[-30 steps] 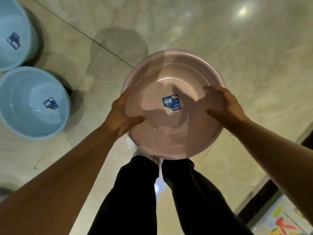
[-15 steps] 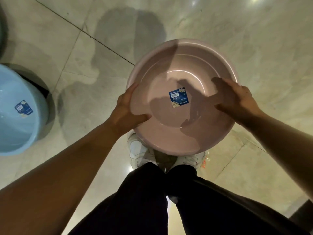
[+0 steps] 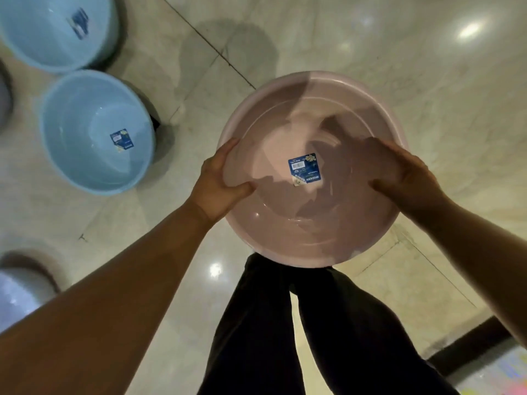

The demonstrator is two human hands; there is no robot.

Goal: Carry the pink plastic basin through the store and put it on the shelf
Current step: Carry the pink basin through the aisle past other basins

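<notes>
Head view looks down on the pale tiled floor (image 3: 427,81), above which the pink plastic basin (image 3: 310,229) rides level, mouth up, squarely between the left hand (image 3: 216,181) and right hand (image 3: 410,178), each clamped on an opposite rim, neither nearer.

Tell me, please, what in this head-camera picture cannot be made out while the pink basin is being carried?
- Shelf: not in the head view at all.
- Feet: hidden under the pink basin and trouser legs.
- Fingers of the left hand and right hand: wrapped under the rim.
- Label small print: too small.
- Upper blue tub: cut off by the edge, its sticker blurred.
- Grey object: cut off and blurred.
</notes>
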